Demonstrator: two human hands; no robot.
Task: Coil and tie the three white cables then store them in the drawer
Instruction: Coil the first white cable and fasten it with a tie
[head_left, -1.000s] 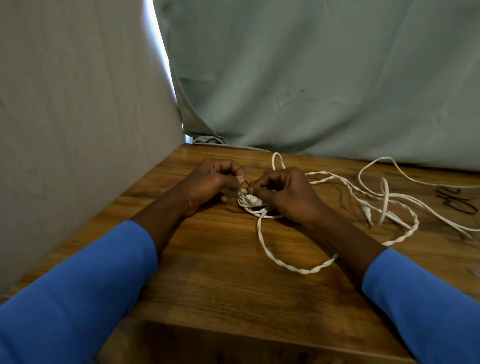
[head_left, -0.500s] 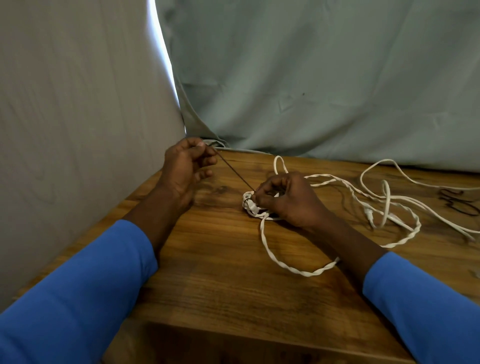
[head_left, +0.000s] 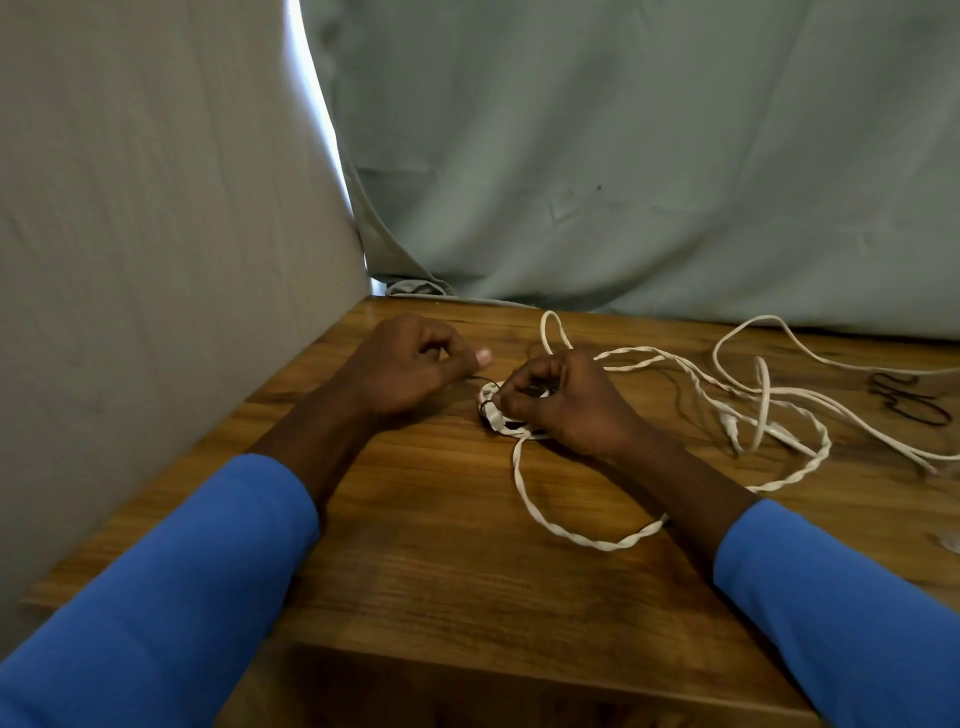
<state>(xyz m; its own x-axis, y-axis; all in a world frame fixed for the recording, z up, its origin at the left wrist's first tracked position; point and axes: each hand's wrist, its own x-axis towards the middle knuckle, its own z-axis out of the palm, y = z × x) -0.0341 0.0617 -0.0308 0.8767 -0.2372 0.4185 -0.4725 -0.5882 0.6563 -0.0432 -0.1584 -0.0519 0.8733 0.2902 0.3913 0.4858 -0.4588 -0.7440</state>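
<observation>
Coil (head_left: 494, 414) lay on table (head_left: 441, 561). Right hand (head_left: 569, 402) sat on coil, fingers curled and clamped on it. Left hand (head_left: 410, 371), just left of coil, fingers curled together, pinched tie (head_left: 479, 379) running to coil. Loose cables (head_left: 769, 410) sprawled right of coil; 1 twisted loop (head_left: 571, 538) lay nearer than coil.
</observation>
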